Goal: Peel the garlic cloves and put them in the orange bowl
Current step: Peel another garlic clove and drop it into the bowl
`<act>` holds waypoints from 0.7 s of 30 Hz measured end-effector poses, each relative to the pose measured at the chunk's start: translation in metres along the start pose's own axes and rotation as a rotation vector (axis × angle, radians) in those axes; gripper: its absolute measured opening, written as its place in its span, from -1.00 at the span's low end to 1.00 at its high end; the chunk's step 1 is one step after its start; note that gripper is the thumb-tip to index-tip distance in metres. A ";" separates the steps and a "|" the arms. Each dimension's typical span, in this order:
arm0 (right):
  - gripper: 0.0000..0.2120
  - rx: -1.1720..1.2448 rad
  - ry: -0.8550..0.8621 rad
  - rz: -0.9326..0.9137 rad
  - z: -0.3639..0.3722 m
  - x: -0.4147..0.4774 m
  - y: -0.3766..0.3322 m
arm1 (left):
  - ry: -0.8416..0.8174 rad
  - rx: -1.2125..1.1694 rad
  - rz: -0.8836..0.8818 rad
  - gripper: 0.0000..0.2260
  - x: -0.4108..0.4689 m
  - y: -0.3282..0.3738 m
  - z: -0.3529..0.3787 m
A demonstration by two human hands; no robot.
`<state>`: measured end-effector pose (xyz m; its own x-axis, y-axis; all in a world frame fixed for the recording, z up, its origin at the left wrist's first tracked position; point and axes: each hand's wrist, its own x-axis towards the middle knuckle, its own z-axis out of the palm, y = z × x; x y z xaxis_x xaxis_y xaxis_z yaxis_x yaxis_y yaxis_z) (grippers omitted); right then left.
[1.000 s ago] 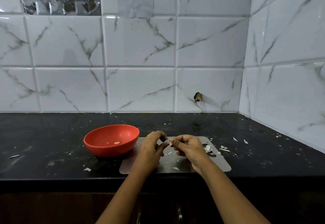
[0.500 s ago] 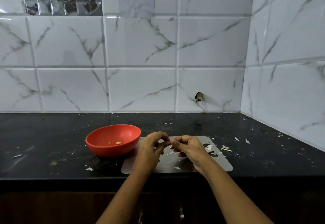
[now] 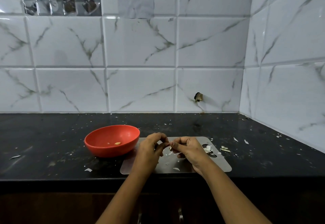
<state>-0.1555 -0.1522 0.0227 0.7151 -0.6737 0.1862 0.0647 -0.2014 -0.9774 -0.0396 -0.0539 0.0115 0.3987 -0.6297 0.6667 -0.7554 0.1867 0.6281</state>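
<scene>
Black countertop (image 3: pixel 52 136) under white marbled tiles (image 3: pixel 140 48), and little has changed on it in the last second. My two hands sit at the same spot over the grey board (image 3: pixel 221 164). The gap that showed between their fingertips a second ago has closed, so the tips now meet. The orange bowl (image 3: pixel 98 146) has not shifted. One peeled clove (image 3: pixel 117 143) lies on its floor, as before, with a pale fleck beside it.

The bowl stands just left of the board, its right side touching or overlapping the board's far left corner. My left hand (image 3: pixel 149 150) is close beside it. Behind my right hand (image 3: pixel 190 150) a small heap of white skins (image 3: pixel 207 149) lies at the board's cut-out, partly hidden by my knuckles. More scraps (image 3: pixel 224 149) lie on the counter just off the board's right edge. A curl of peel (image 3: pixel 176 169) sits near the board's front edge and another (image 3: pixel 88 169) on the counter in front of the bowl. A dark stub (image 3: pixel 198 97) sticks out of the wall tile, well behind everything.

Both forearms come up from the bottom edge and converge. Each hand is curled, thumb against forefinger, knuckles up. Between them they pinch the garlic clove (image 3: pixel 170 147), held just above the board's middle — my fingers cover nearly all of it, and only a pale sliver shows below the right fingertips.
</scene>
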 end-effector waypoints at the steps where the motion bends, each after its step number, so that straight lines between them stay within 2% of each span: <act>1: -0.89 -0.001 0.001 -0.002 0.000 0.000 0.000 | 0.007 0.001 0.009 -0.92 0.000 0.000 0.000; 9: -0.88 -0.008 0.001 -0.004 0.000 -0.001 0.000 | 0.022 0.030 0.036 -0.95 0.000 -0.001 0.000; 21: -0.91 -0.023 -0.038 -0.018 -0.001 0.001 0.002 | -0.067 0.103 0.033 -0.98 0.005 -0.003 0.001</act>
<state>-0.1555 -0.1543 0.0208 0.7402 -0.6422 0.1990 0.0618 -0.2296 -0.9713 -0.0359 -0.0582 0.0133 0.3400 -0.6739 0.6559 -0.8181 0.1321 0.5597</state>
